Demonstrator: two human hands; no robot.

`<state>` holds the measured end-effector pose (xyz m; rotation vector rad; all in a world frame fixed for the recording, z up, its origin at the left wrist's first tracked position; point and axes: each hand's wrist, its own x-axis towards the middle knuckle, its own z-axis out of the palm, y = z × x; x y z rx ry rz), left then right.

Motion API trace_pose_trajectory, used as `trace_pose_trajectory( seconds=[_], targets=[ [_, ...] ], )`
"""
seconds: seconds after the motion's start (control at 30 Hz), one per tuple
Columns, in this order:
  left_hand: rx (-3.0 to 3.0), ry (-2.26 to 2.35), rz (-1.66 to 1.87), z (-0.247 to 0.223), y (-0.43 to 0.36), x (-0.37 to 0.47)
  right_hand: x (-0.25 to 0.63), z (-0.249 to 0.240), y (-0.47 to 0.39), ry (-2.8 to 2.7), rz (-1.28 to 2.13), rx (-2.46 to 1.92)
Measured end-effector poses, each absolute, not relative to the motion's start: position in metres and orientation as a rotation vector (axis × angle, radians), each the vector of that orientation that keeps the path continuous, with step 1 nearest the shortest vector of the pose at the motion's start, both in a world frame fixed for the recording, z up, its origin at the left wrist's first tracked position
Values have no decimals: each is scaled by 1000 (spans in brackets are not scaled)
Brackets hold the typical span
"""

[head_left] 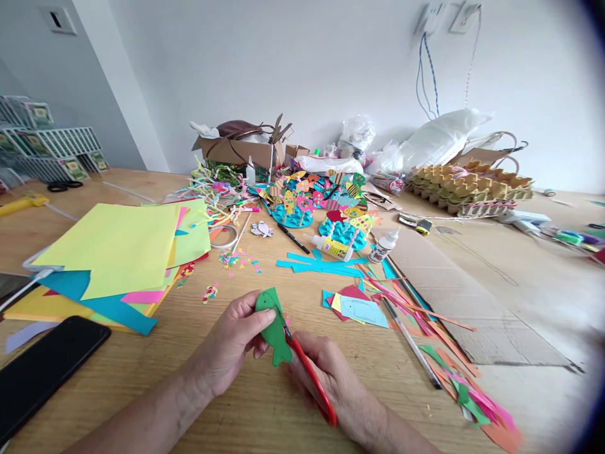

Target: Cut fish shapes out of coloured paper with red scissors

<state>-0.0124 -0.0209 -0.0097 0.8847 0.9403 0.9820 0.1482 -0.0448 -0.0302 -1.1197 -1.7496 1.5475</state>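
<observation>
Between the thumb and fingers of my left hand [241, 328] is a green paper fish [271, 334], its tail pointing down toward me. A drawn outline and a small eye dot show near its top, where a strip of paper outside the line is still attached. My right hand [326, 375] is closed around red-handled scissors [314, 381]. The blades meet the fish's right edge, and their tips are partly hidden by the paper. Right of my hands, a light blue paper [363, 310] with a drawn fish lies on other coloured pieces.
Coloured sheets [113, 246] and a black phone [51, 372] lie left. Glue bottles [384, 246] stand or lie ahead, before decorated paper fish [335, 217]. Paper strips, a pen [411, 342] and cardboard [463, 302] are right; egg trays [467, 186] sit behind.
</observation>
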Motion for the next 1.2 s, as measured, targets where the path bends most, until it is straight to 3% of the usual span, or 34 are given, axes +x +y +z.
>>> trace_pose_trajectory(
  seconds=[1.2],
  targets=[
    [955, 906, 987, -10, -22, -13, 148, -35, -45, -1816, 1452, -1139]
  ],
)
